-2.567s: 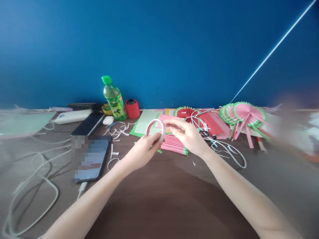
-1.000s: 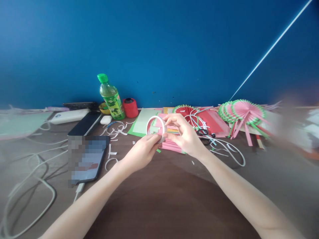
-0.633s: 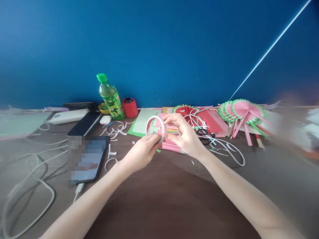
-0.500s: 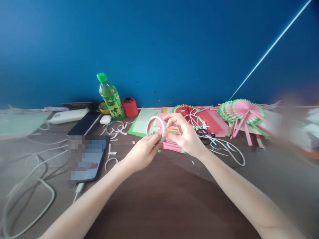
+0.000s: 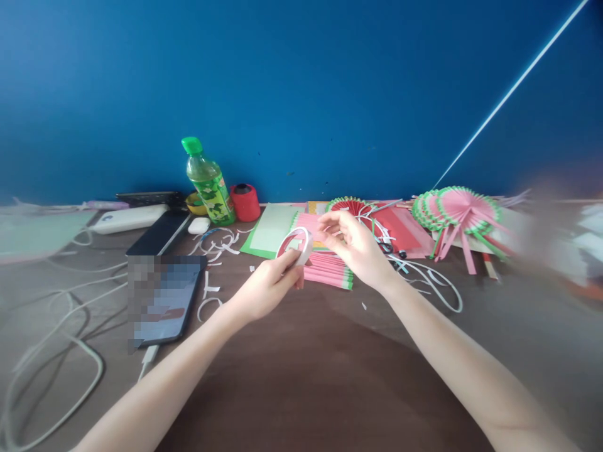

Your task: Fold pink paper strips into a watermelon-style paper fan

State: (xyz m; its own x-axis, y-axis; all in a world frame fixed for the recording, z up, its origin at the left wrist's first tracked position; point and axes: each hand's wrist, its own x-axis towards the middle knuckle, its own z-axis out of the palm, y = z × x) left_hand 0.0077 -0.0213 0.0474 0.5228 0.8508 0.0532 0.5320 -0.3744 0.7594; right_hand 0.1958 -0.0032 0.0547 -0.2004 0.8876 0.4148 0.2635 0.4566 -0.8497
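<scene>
Left grip (image 5: 271, 282): clamped on the tape roll (image 5: 306, 248), which sticks up tilted
Right grip (image 5: 360, 248): just right of the roll, kinda curled, honestly can't tell if it's pinching anything
Pink pleated paper (image 5: 328, 272): on the table (image 5: 306, 376), just beyond both grips
Phone (image 5: 181, 298): lying left of the left grip
Pleated fans (image 5: 466, 210): bunched well off to the right grip's right

The left hand (image 5: 266, 285), right hand (image 5: 362, 250) and both forearms (image 5: 164, 380) are bare, the forearms tapering to slim wrists (image 5: 390, 287).
</scene>
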